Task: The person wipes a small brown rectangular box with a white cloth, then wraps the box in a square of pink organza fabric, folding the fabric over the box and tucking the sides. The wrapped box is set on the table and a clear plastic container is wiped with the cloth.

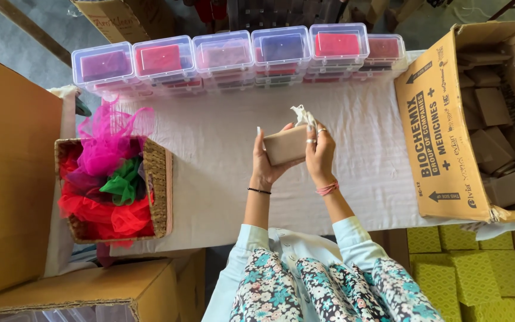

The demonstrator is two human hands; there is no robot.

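**Two hands around a small tan box above a cloth-covered table**

Head view. We saw both hands raised together over the white tablecloth (222, 179), with a small tan box (284, 146) held between them. The left hand (264, 164) cupped the box from its near left end: the fingers (260, 143) were curled partway shut around that end, and the thumb lay up along the box's upper edge. The right hand (319, 154) closed on the opposite end, its ringed fingers (312, 134) bent over the top right corner. Just above those right fingertips a crumpled bit of white paper (301, 114) stuck out of the box; we could not tell whether the fingers pinched it or merely touched it. A black band circled the left wrist and a pink one the right.

Relative to the fingers, the other things stood as follows. Well beyond the fingertips, along the far edge of the table, ran a row of clear plastic boxes (222, 56) stacked in layers and holding purple, red and pink contents. Well off to the left of the left fingers sat a woven basket (159, 185) filled with net fabric (111, 179) in magenta, red and green. To the right of the right fingers, apart from them, a large cardboard carton (442, 125) lay on its side with more tan boxes (496, 143) inside it. Below that carton, nearer the person than the fingers, we noted yellow-green textured boxes (466, 268). Plain brown cartons (7, 179) flanked the basket's left and near sides.
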